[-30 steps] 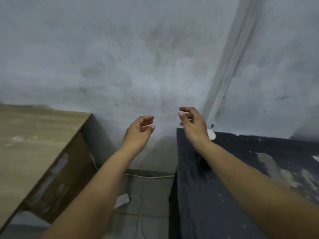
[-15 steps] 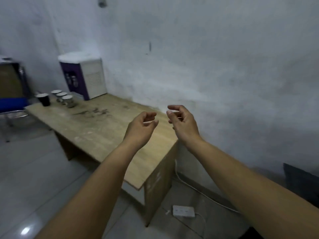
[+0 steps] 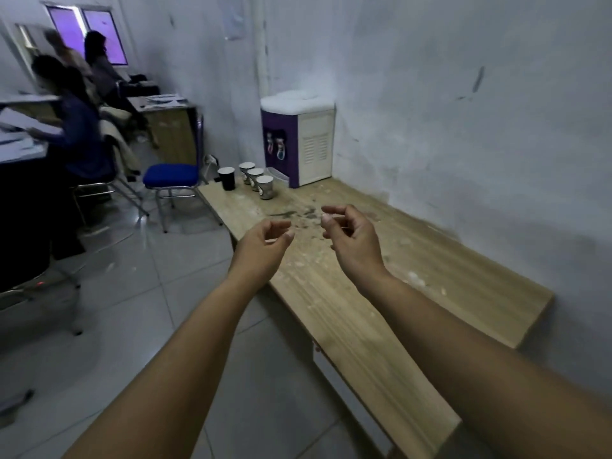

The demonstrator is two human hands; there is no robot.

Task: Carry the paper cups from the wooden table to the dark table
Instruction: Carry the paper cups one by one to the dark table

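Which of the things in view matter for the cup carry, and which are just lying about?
For the job: four paper cups standing on the wooden table; left hand and right hand, both empty.

Lying about: water dispenser; blue chair.

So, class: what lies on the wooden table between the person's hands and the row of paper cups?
Head view: only bare tabletop with dark smudges and pale flecks lies between both hands and the paper cups.
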